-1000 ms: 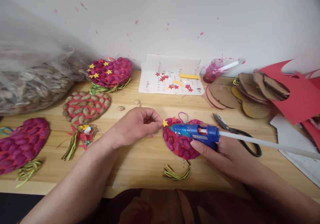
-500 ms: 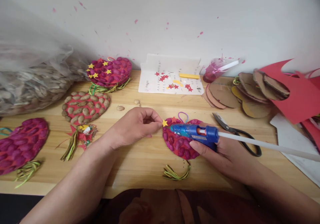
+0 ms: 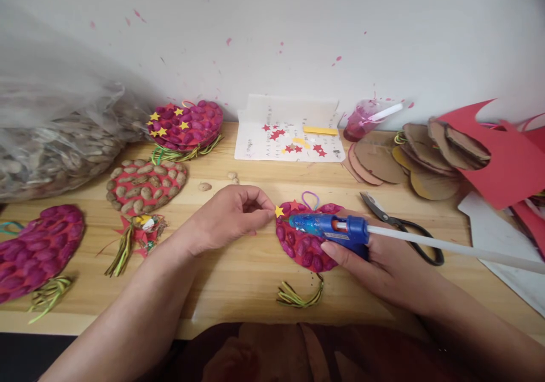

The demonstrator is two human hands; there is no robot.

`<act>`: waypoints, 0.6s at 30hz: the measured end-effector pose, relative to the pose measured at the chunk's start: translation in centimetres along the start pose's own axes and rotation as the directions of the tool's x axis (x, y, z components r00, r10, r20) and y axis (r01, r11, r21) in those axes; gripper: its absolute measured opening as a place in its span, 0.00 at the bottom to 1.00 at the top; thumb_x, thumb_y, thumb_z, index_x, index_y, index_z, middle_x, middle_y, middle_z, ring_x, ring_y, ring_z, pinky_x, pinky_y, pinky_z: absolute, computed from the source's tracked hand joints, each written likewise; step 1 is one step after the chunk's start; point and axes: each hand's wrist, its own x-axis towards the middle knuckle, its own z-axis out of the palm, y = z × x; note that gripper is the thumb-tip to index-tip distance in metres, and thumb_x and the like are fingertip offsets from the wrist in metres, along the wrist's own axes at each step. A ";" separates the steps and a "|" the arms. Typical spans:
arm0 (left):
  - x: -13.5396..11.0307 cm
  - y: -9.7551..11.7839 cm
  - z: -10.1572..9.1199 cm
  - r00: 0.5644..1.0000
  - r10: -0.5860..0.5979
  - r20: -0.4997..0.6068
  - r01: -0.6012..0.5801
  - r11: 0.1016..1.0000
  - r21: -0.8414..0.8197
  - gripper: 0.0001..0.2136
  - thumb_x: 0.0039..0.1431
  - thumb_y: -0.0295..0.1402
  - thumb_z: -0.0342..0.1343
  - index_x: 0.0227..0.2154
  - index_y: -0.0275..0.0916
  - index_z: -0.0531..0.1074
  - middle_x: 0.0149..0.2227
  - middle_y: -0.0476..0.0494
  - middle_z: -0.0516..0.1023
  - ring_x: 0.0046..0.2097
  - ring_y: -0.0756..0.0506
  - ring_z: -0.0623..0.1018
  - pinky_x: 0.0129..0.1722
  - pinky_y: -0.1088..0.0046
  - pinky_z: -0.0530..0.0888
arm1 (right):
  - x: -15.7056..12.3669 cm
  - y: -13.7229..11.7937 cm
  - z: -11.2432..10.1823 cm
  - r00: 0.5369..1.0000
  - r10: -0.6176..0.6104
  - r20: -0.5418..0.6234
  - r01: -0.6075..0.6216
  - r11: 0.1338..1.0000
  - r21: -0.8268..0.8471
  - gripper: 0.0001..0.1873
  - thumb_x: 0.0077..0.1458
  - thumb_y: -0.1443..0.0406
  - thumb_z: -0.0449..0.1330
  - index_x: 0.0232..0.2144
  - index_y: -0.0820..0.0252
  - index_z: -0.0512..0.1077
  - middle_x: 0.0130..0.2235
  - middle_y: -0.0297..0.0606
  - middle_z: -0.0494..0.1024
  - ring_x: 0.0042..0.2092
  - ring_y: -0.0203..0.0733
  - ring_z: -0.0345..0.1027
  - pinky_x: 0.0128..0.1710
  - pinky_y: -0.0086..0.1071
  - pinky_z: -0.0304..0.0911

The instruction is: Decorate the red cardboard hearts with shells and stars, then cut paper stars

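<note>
My left hand (image 3: 227, 216) pinches a small yellow paper star (image 3: 279, 212) at its fingertips. My right hand (image 3: 385, 260) grips a blue hot glue gun (image 3: 330, 226) with a long white glue stick (image 3: 451, 248) sticking out behind. The gun's nozzle points left, right beside the star. Under the gun lies a red heart-shaped piece covered in purple-painted shells (image 3: 304, 246), with a purple loop on top and a green-yellow tassel (image 3: 298, 298) below it.
Black scissors (image 3: 402, 226) lie right of the gun. A white sheet with red stars (image 3: 289, 135) lies at the back. Finished shell hearts (image 3: 185, 124) and an unpainted one (image 3: 145, 183) sit left, beside a plastic bag of shells (image 3: 55, 143). Cardboard cut-outs (image 3: 426, 163) and red paper (image 3: 506, 160) lie right.
Almost nothing has moved; both hands hold the star and the glue gun in the same place, and the view has shifted slightly.
</note>
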 end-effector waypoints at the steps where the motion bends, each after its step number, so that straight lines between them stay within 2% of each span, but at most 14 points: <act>1: 0.0 0.0 0.0 1.000 0.001 -0.005 -0.001 1.000 0.006 0.09 0.51 0.39 0.63 0.31 0.38 0.75 0.30 0.50 0.76 0.30 0.51 0.72 0.29 0.77 0.70 | 0.1 -0.1 -0.1 1.000 0.005 0.000 -0.005 1.000 0.018 0.11 0.64 0.59 0.56 0.42 0.52 0.78 0.51 0.37 0.80 0.53 0.52 0.73 0.57 0.44 0.65; 4: -0.1 0.2 -0.2 1.000 -0.007 -0.022 0.008 1.000 0.026 0.10 0.51 0.40 0.63 0.32 0.38 0.75 0.29 0.49 0.75 0.29 0.51 0.71 0.27 0.78 0.68 | 0.2 -0.3 -0.4 0.999 0.033 -0.005 -0.032 0.994 0.100 0.11 0.64 0.59 0.56 0.40 0.53 0.78 0.46 0.37 0.81 0.48 0.50 0.74 0.53 0.41 0.67; 7: -0.2 0.3 -0.4 0.999 -0.026 -0.039 0.028 0.998 0.049 0.11 0.52 0.41 0.63 0.32 0.38 0.75 0.28 0.50 0.74 0.27 0.52 0.69 0.24 0.78 0.65 | 0.1 -0.2 -0.6 0.994 0.107 -0.002 -0.104 0.970 0.221 0.12 0.64 0.57 0.57 0.37 0.54 0.78 0.39 0.35 0.81 0.40 0.47 0.75 0.42 0.37 0.70; 9: -0.2 0.3 -0.5 0.999 -0.005 -0.041 0.008 0.997 0.076 0.11 0.53 0.41 0.62 0.32 0.38 0.75 0.28 0.50 0.74 0.27 0.52 0.68 0.25 0.78 0.65 | 0.2 0.1 -0.6 0.983 0.184 -0.016 -0.168 0.928 0.333 0.14 0.63 0.54 0.57 0.36 0.56 0.77 0.33 0.35 0.80 0.34 0.45 0.74 0.35 0.35 0.70; 11: -0.2 0.2 -0.5 0.999 0.018 -0.027 -0.015 0.994 0.104 0.11 0.53 0.41 0.61 0.31 0.38 0.75 0.28 0.50 0.74 0.28 0.52 0.69 0.27 0.78 0.65 | 0.3 0.5 -0.5 0.955 0.294 -0.024 -0.248 0.845 0.473 0.18 0.63 0.51 0.56 0.35 0.57 0.76 0.26 0.34 0.78 0.28 0.43 0.72 0.29 0.34 0.67; 13: -0.1 0.1 -0.3 1.000 0.010 0.003 -0.010 0.993 0.119 0.11 0.53 0.41 0.61 0.31 0.38 0.75 0.27 0.51 0.74 0.28 0.52 0.69 0.28 0.77 0.64 | 0.6 0.9 -0.2 0.924 0.381 0.013 -0.308 0.726 0.614 0.22 0.62 0.47 0.55 0.33 0.58 0.75 0.21 0.34 0.75 0.23 0.40 0.68 0.24 0.32 0.64; 15: -0.1 0.1 -0.1 0.999 -0.009 0.032 0.005 0.992 0.127 0.11 0.52 0.41 0.61 0.31 0.38 0.75 0.27 0.51 0.73 0.28 0.51 0.68 0.28 0.76 0.64 | 1.0 1.1 0.1 0.910 0.409 0.059 -0.326 0.623 0.711 0.25 0.60 0.44 0.55 0.32 0.58 0.74 0.20 0.34 0.75 0.21 0.37 0.67 0.22 0.30 0.63; 18: 0.1 0.1 0.1 0.999 -0.021 0.048 0.014 0.990 0.139 0.10 0.52 0.40 0.61 0.31 0.38 0.76 0.26 0.51 0.73 0.28 0.51 0.69 0.28 0.76 0.64 | 1.3 1.3 0.5 0.912 0.402 0.079 -0.311 0.554 0.772 0.26 0.58 0.42 0.56 0.32 0.59 0.73 0.21 0.34 0.75 0.20 0.36 0.66 0.22 0.29 0.61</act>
